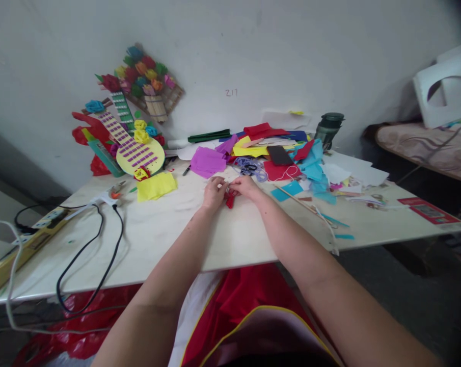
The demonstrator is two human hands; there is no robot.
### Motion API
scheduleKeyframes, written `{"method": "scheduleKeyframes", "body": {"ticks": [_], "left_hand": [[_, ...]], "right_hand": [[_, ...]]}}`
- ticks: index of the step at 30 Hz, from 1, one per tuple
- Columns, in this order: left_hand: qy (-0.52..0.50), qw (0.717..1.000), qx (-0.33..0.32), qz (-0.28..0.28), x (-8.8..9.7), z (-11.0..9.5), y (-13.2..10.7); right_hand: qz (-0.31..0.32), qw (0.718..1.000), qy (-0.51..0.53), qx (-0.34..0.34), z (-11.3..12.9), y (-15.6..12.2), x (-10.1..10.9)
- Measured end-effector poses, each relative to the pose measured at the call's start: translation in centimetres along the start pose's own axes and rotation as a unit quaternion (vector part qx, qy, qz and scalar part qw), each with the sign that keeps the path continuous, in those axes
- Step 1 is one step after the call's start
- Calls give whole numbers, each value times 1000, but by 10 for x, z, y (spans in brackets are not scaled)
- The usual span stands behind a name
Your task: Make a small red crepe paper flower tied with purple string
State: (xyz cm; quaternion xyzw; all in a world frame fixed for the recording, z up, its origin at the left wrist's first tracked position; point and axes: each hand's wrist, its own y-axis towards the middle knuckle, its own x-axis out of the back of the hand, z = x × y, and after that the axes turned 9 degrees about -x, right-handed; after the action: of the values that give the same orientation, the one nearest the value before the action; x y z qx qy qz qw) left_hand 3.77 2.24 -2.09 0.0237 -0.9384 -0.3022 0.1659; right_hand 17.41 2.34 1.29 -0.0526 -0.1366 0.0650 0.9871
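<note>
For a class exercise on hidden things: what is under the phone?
A red sheet shows along the near edge of the phone; how far it reaches underneath, and anything else there, is covered.

The fingers [216, 182] partly hide the red piece [229, 203] (its shape unclear).

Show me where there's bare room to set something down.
Bare table lies between the black cord and left forearm, with another patch between that arm and the right forearm, by the near edge. The back is crowded with purple paper, yarn and a phone; the right, with blue paper and a stick.
</note>
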Motion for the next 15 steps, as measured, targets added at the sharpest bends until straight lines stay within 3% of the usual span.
{"method": "scheduleKeyframes", "body": {"ticks": [6, 15], "left_hand": [[-61, 994, 91, 24, -3, -2, 1], [-64, 993, 99, 27, -2, -6, 5]], "right_hand": [[21, 1000, -22, 5, 3, 0, 2], [47, 998, -38, 17, 1, 5, 2]]}}
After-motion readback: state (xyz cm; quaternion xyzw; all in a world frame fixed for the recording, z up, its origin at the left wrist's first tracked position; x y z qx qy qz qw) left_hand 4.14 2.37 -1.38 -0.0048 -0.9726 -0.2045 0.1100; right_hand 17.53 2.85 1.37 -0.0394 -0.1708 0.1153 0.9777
